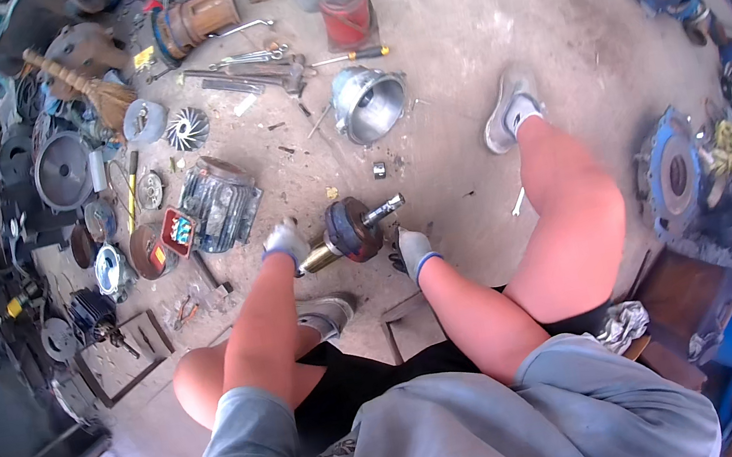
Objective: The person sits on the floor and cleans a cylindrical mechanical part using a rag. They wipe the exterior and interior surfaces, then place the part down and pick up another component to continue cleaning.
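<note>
A motor rotor with a dark, rusty core lies crosswise in front of me. Its bare steel shaft end points right, and a brass-coloured section is at its left. My left hand, in a pale work glove, is closed at the rotor's left end; its fingertips are partly hidden. Just below the right shaft end is my right hand, gloved with dark fingertips, fingers loosely apart and holding nothing I can see. Beyond the rotor, a small dark ring and a grey metal motor housing rest on the floor.
At left are a finned motor casing, a red tray of small parts, a hammer and a broom. A red bottle jack stands beyond. Blue-rimmed castings line the right. A spanner lies near my right leg.
</note>
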A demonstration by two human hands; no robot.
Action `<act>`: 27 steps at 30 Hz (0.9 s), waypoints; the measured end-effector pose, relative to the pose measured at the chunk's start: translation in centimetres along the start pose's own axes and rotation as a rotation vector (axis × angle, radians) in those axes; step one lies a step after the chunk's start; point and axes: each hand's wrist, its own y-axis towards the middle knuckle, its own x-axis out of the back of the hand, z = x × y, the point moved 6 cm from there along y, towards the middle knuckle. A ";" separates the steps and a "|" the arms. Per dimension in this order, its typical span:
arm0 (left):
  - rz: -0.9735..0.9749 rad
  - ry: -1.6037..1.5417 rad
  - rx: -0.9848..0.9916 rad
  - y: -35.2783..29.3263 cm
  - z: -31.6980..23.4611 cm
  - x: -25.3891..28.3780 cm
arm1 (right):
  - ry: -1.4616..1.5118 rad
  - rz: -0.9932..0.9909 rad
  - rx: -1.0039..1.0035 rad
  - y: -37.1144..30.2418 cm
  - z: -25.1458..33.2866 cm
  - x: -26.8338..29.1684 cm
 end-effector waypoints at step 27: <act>-1.280 -0.932 -0.426 -28.2 8.2 27.0 | -1.115 -0.975 0.859 -26.4 10.3 39.5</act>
